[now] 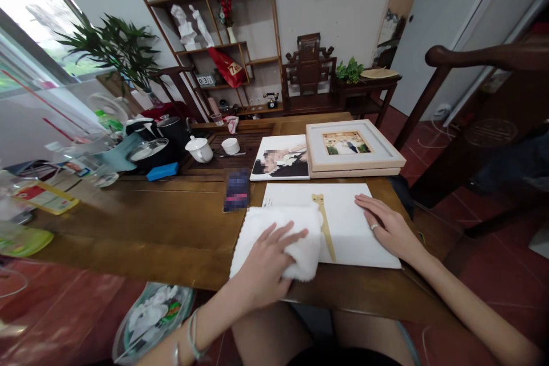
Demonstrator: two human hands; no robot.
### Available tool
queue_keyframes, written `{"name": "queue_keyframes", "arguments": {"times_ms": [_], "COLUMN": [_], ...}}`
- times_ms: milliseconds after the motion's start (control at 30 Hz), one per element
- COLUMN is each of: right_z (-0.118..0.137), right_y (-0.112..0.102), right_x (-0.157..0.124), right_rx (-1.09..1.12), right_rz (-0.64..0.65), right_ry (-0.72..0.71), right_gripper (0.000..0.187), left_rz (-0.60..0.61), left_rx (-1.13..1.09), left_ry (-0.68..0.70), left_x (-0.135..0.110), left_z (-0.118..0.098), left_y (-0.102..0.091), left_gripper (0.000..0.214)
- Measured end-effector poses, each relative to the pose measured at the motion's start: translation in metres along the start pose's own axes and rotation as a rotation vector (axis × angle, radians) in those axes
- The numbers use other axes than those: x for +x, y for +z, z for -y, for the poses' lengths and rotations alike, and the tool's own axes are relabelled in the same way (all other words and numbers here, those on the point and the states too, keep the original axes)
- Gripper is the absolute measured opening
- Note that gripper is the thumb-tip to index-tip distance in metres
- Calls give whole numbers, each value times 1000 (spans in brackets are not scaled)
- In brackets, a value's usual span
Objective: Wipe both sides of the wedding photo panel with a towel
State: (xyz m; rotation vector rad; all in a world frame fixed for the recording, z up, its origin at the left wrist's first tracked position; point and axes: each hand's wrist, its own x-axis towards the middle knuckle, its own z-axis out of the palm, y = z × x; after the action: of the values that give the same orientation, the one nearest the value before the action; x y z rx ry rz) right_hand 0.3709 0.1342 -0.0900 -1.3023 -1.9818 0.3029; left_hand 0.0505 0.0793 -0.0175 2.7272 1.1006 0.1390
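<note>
My left hand [269, 260] lies on a folded white cloth [257, 226], its fingers spread over the fabric. The cloth covers the left part of a white photo album or panel [351, 229] that bears a gold, tapering shape [325, 226]. My right hand [388, 226], with a ring on one finger, rests flat on the panel's right side. Behind the panel lies a wedding photo print [281, 157]. To its right, a light wood-framed wedding picture [355, 147] sits on top of another frame-like piece.
A dark phone-like item [237, 190] lies left of the cloth. Farther left on the wooden table [171, 234] are a white teapot [199, 149], a cup [230, 146], a blue sponge [162, 171] and bottles. A waste bin [154, 314] stands below; a wooden chair [472, 97] is at right.
</note>
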Motion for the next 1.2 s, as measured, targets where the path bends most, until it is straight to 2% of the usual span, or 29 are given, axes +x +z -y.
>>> {"name": "queue_keyframes", "arguments": {"times_ms": [100,200,300,367,500,700,767,833,933,1067,1133,1200], "right_z": [0,1,1,0,-1,-1,-1,-1,-1,-1,0,0], "right_y": [0,0,0,0,1,1,1,1,2,2,1,1], "right_x": [0,1,0,0,0,0,0,0,0,-1,0,0], "right_rx": [-7,-17,-15,-7,5,20,23,25,35,40,39,35], "right_rz": [7,7,0,-3,-4,-10,-11,-15,-29,-33,-30,-26], "right_ry": [1,4,4,3,2,2,3,3,6,9,13,11], "right_gripper": [35,35,34,34,35,35,35,35,35,34,34,34], "left_rz": [-74,-116,-151,-154,-96,5,16,14,-24,-111,-153,-164], "left_rx": [39,65,69,52,1,-31,-28,-26,-16,19,28,19], "left_ry": [-33,-41,-51,-66,-46,126,137,131,90,-26,-66,-56], "left_x": [32,63,79,80,59,-3,-14,-14,7,53,70,77], "left_z": [29,53,66,66,49,4,-3,1,24,63,74,75], "left_y": [-1,-5,-7,-8,-8,-5,-5,-7,-9,-12,-13,-12], "left_gripper": [15,36,41,41,37,34,33,33,38,42,45,44]}}
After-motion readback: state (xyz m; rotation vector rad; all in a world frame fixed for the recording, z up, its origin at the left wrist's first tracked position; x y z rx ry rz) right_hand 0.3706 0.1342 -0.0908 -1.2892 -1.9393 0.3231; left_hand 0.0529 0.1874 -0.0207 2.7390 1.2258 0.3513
